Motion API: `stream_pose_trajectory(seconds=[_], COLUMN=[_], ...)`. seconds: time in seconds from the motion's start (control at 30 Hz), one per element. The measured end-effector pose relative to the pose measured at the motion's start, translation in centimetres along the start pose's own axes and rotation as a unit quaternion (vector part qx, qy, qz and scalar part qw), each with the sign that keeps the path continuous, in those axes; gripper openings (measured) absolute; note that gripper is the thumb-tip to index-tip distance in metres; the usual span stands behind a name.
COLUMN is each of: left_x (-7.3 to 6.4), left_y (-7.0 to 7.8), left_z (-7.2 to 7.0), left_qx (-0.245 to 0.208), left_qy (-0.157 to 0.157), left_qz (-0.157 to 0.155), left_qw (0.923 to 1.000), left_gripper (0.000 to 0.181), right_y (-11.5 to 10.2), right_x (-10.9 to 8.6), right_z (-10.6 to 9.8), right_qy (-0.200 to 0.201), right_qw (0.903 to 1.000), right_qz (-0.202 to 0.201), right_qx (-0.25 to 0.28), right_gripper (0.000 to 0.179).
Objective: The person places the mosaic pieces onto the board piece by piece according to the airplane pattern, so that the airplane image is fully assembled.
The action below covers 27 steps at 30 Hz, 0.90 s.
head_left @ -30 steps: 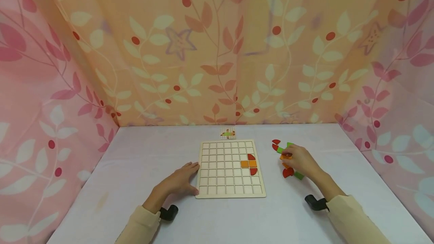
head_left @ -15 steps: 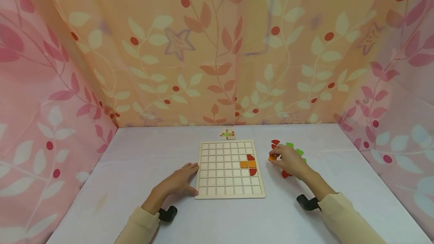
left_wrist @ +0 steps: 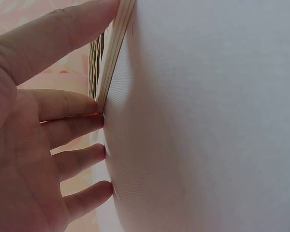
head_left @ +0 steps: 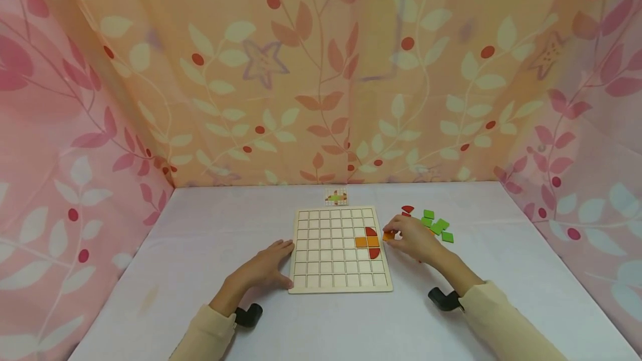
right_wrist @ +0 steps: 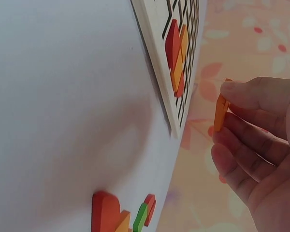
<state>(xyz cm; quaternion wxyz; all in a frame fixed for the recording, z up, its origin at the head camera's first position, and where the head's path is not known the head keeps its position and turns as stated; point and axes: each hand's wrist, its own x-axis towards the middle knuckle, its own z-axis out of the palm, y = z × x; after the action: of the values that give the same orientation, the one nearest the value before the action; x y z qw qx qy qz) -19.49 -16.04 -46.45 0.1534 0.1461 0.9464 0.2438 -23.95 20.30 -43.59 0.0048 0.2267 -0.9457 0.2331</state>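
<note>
A wooden grid board (head_left: 321, 268) lies on the white table. Near its right edge sit two orange square tiles (head_left: 361, 242), with a red quarter-round tile (head_left: 371, 232) above and another below. My left hand (head_left: 263, 266) touches the board's left side, thumb and fingers spread, and the left wrist view shows them against its edge (left_wrist: 117, 48). My right hand (head_left: 416, 241) pinches an orange tile (right_wrist: 221, 112) between thumb and fingers. It is just right of the board, raised off the table in the right wrist view.
Several green tiles (head_left: 447, 237) and red tiles (head_left: 408, 209) lie loose right of the board, some hidden behind the right hand. A small pattern card (head_left: 336, 196) lies beyond the board's far edge. Floral cloth (head_left: 321, 71) walls in the table.
My right hand has picked an orange tile from the loose pile and carried it left toward the board's right edge. The left hand stays against the board.
</note>
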Motion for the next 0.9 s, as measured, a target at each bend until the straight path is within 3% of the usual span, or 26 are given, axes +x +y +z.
stream_pose_trajectory(seconds=[0.33,0.77,0.9], left_x=[0.1,-0.1,-0.1], left_y=[-0.2,0.0,0.0], left_z=[0.0,-0.1,0.0], left_qx=[0.014,0.008,0.005], left_qy=[-0.004,0.001,0.001], left_qz=[0.011,0.013,0.012], left_qw=[0.9998,0.9999,0.9999], left_gripper=[0.090,0.090,0.090], right_y=[-1.1,-2.4,-2.5], right_x=[0.6,1.5,1.5], right_z=[1.2,3.2,3.6], right_qy=[-0.014,-0.061,-0.074], right_qw=[0.9994,0.9935,0.9919], right_qz=[-0.031,-0.093,-0.103], right_qx=[0.005,-0.026,-0.013], right_gripper=[0.018,0.018,0.016])
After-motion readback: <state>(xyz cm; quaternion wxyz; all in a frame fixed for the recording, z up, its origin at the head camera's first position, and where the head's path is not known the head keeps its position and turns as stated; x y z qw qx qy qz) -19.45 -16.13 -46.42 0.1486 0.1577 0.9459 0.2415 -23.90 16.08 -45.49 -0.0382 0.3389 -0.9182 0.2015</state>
